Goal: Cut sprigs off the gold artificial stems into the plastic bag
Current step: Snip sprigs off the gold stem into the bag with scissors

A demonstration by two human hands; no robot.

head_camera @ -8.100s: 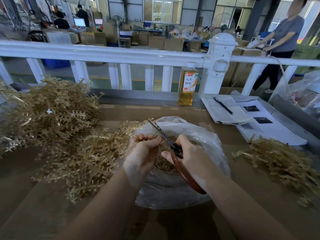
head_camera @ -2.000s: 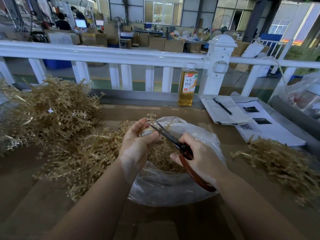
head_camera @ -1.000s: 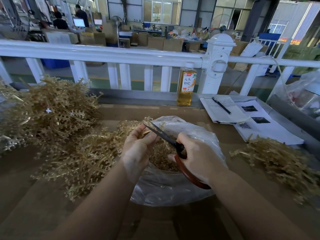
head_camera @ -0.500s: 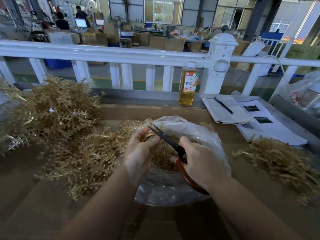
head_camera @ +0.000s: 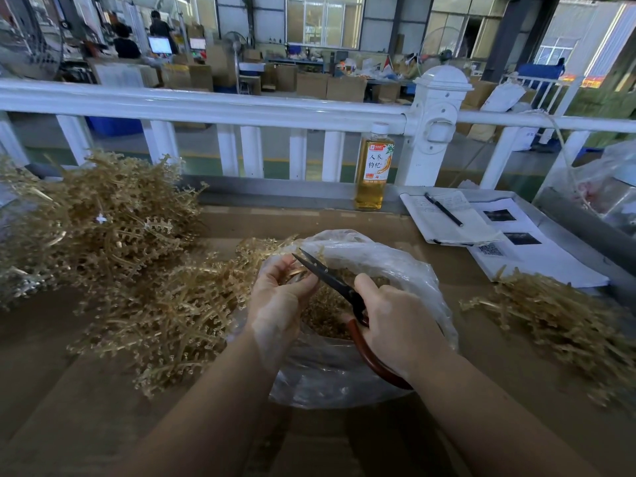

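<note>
Pinching a thin gold stem (head_camera: 296, 272) over the plastic bag (head_camera: 406, 270), her left hand (head_camera: 275, 297) held it; right hand (head_camera: 395, 325) gripped scissors (head_camera: 330, 277). It looked light, bendy, best held near the cut.

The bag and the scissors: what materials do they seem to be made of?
Plastic bag: thin clear plastic film, glossy and crinkled; the sprigs show through it.
Scissors: dark, matte blades, probably metal; the looped handle is smooth, glossy reddish-brown, perhaps coated or plastic.
</note>
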